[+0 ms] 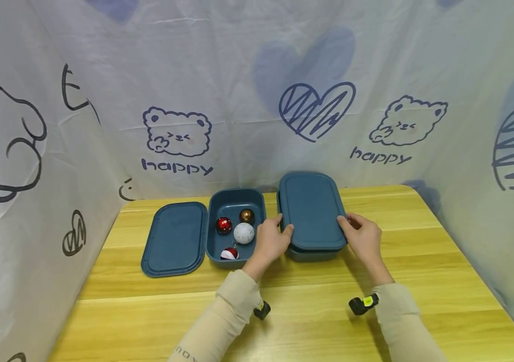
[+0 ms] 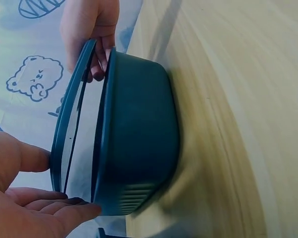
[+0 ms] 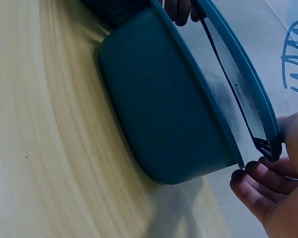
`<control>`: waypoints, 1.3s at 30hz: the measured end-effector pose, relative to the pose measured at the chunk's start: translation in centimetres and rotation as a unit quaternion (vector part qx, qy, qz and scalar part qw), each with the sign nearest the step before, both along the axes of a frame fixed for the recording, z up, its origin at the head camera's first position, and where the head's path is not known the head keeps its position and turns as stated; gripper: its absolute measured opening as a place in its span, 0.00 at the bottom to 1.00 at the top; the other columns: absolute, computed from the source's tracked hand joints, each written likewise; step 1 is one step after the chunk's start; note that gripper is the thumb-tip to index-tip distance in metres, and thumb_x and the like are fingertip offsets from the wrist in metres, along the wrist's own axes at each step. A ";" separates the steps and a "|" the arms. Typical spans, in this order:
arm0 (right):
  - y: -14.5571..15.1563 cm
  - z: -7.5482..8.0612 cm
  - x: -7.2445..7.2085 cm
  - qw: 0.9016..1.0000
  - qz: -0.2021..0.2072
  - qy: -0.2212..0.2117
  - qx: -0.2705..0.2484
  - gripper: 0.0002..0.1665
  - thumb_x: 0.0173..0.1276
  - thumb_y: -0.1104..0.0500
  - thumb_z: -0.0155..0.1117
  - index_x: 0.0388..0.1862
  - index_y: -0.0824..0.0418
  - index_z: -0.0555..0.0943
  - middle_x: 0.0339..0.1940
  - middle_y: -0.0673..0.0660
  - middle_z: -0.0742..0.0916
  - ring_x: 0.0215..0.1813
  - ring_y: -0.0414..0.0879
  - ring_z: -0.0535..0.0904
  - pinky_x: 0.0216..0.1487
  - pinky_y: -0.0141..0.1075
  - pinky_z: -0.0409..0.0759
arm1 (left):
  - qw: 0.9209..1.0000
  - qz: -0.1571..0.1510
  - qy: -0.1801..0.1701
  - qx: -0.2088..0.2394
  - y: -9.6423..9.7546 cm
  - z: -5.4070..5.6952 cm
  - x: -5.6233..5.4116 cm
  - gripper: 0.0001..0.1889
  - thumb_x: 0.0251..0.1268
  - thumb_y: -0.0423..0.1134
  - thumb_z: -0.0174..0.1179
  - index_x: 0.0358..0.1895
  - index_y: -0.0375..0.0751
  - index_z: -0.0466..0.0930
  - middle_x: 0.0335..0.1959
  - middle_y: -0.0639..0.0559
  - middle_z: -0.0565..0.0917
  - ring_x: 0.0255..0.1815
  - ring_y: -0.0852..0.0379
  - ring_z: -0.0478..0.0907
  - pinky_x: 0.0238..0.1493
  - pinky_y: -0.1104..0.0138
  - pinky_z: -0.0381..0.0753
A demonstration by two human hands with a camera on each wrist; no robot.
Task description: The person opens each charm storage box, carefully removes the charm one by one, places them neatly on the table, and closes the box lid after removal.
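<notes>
A dark teal rectangular lid (image 1: 313, 211) is held by both hands over a matching deep box (image 1: 313, 255). The left wrist view shows a gap between lid and box rim (image 2: 102, 134); the far ends also stand apart. My left hand (image 1: 271, 241) pinches the lid's left edge, thumb on top and fingers underneath. Its fingers come close to the rim, and whether they touch it I cannot tell. At the opposite edge my right hand (image 1: 365, 239) pinches the lid, its thumb above and fingers below. The lid hides the box's contents from the head view.
Left of it stands an open teal box (image 1: 215, 262) holding a red ball (image 1: 223, 224), a brown ball (image 1: 246, 216), a white ball (image 1: 243, 233) and a red-and-white one (image 1: 229, 254). A second lid (image 1: 175, 239) lies farther left on the wooden table (image 1: 302, 322). Printed cloth (image 1: 238, 100) hangs behind.
</notes>
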State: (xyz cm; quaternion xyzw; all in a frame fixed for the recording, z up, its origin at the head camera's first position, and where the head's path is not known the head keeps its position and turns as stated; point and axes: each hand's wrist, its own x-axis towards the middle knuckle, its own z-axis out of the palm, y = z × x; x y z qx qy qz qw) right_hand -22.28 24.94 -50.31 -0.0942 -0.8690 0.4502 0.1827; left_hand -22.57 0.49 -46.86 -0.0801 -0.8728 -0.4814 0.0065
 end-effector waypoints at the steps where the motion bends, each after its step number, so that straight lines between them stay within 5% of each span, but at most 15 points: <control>1: 0.0 0.0 0.0 1.000 -0.001 0.000 0.000 0.27 0.78 0.48 0.66 0.61 0.68 0.86 0.53 0.69 0.91 0.54 0.60 0.88 0.42 0.21 0.74 | 1.000 0.002 0.004 0.002 0.0 0.1 0.0 0.28 0.79 0.42 0.61 0.74 0.30 0.73 0.62 0.30 0.85 0.59 0.36 0.86 0.62 0.53 0.84; 6: 0.1 0.2 0.0 1.000 -0.003 -0.004 0.004 0.27 0.78 0.48 0.66 0.62 0.68 0.86 0.53 0.69 0.91 0.54 0.61 0.88 0.47 0.31 0.82 | 1.000 0.005 0.001 0.013 0.3 0.3 0.1 0.29 0.80 0.43 0.60 0.76 0.32 0.71 0.66 0.34 0.83 0.71 0.39 0.79 0.69 0.49 0.81; 13: 0.3 0.1 0.4 1.000 -0.002 -0.025 0.009 0.28 0.80 0.49 0.62 0.64 0.70 0.84 0.55 0.72 0.89 0.56 0.64 0.87 0.59 0.55 0.84 | 1.000 0.000 0.005 0.023 1.0 0.2 0.4 0.29 0.80 0.43 0.60 0.76 0.31 0.70 0.66 0.36 0.84 0.66 0.41 0.82 0.65 0.50 0.84; 18: 0.4 0.0 0.7 1.000 0.001 -0.027 0.004 0.28 0.81 0.49 0.60 0.64 0.71 0.84 0.55 0.72 0.89 0.55 0.64 0.87 0.57 0.55 0.85 | 0.999 -0.014 0.022 0.044 1.4 0.3 0.5 0.29 0.81 0.41 0.59 0.76 0.29 0.69 0.65 0.34 0.84 0.59 0.42 0.87 0.61 0.52 0.86; 22: 0.7 -0.3 0.8 1.000 0.001 -0.030 -0.002 0.28 0.82 0.49 0.60 0.64 0.71 0.84 0.55 0.73 0.89 0.56 0.64 0.87 0.56 0.55 0.85 | 0.997 -0.027 0.028 0.067 1.9 0.3 0.4 0.28 0.81 0.39 0.59 0.76 0.27 0.68 0.65 0.34 0.84 0.62 0.43 0.86 0.61 0.54 0.87; 39: 2.3 -1.0 1.2 0.998 -0.001 -0.064 -0.004 0.30 0.83 0.48 0.57 0.65 0.73 0.82 0.58 0.74 0.87 0.59 0.66 0.85 0.59 0.56 0.84 | 0.986 -0.040 -0.040 0.155 3.6 0.2 -0.2 0.30 0.81 0.39 0.59 0.79 0.31 0.66 0.72 0.32 0.77 0.69 0.41 0.81 0.64 0.58 0.84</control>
